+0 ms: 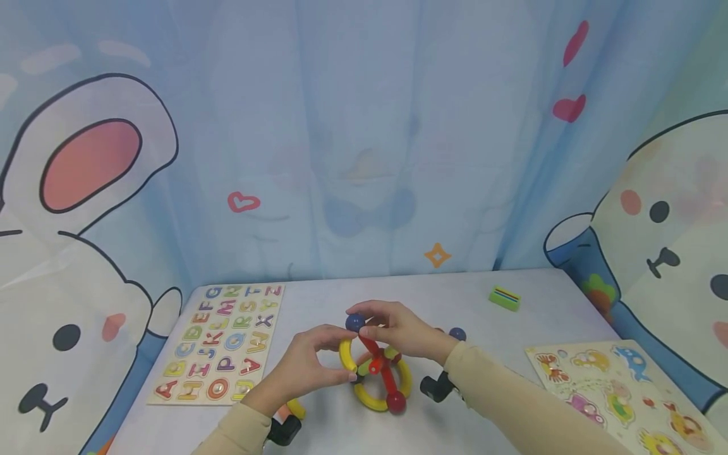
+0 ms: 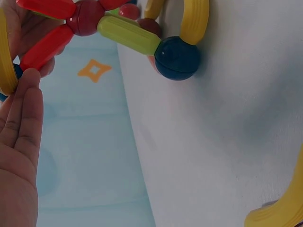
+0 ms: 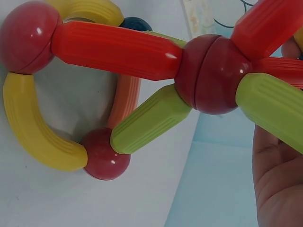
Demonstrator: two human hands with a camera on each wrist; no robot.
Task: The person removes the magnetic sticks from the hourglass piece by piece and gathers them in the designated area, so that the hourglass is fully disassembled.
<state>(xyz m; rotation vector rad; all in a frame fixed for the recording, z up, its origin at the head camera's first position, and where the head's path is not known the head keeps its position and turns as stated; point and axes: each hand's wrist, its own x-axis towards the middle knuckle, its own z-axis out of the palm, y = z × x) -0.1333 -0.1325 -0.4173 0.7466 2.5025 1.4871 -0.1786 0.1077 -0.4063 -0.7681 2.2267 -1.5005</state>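
A built figure of coloured magnetic sticks and balls stands on the table between the hands. My right hand (image 1: 400, 330) pinches a blue ball (image 1: 355, 322) at its top. On the other side my left hand (image 1: 309, 365) holds a yellow curved stick (image 1: 345, 355) between thumb and fingers, just below that ball. Red sticks (image 3: 116, 49) and green sticks (image 3: 151, 118) meet at a dark red ball (image 3: 213, 74) in the middle. A ring of yellow curved sticks (image 3: 38, 127), an orange one and balls forms the base. In the right wrist view the right fingertips are hidden behind the sticks.
An alphabet board (image 1: 218, 344) lies at left, an animal puzzle board (image 1: 625, 392) at right. A small green block (image 1: 504, 298) sits towards the back. Loose pieces lie near the forearms, among them a blue ball (image 1: 457, 333). Behind the table hangs a printed curtain (image 1: 364, 139).
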